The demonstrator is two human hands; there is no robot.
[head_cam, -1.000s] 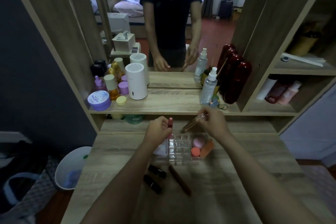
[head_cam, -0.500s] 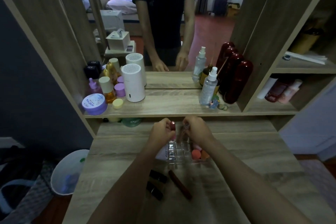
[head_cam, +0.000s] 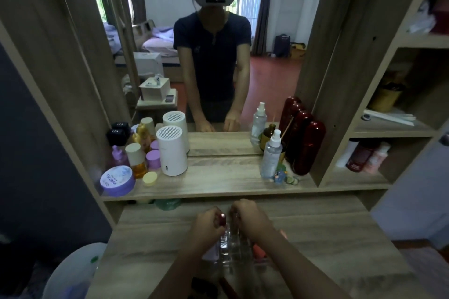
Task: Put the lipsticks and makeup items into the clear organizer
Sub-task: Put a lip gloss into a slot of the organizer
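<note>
The clear organizer stands on the wooden desk, partly covered by both hands. My left hand pinches a dark red lipstick upright over the organizer's back left corner. My right hand is curled just right of it, its fingertips closed on a slim makeup stick that points down into the compartments; blur hides its lower part. An orange sponge sits in the organizer's right side. A dark lipstick and a long red stick lie on the desk near the bottom edge.
A shelf above the desk carries a purple jar, a white cylinder, a spray bottle and dark red bottles in front of a mirror. A white bin stands at the lower left. Cubby shelves rise on the right.
The camera has tilted upward, so hands and organizer sit lower in view. My right hand moved left and turned the slim stick from slanted to pointing down into the organizer. My left hand kept the lipstick.
</note>
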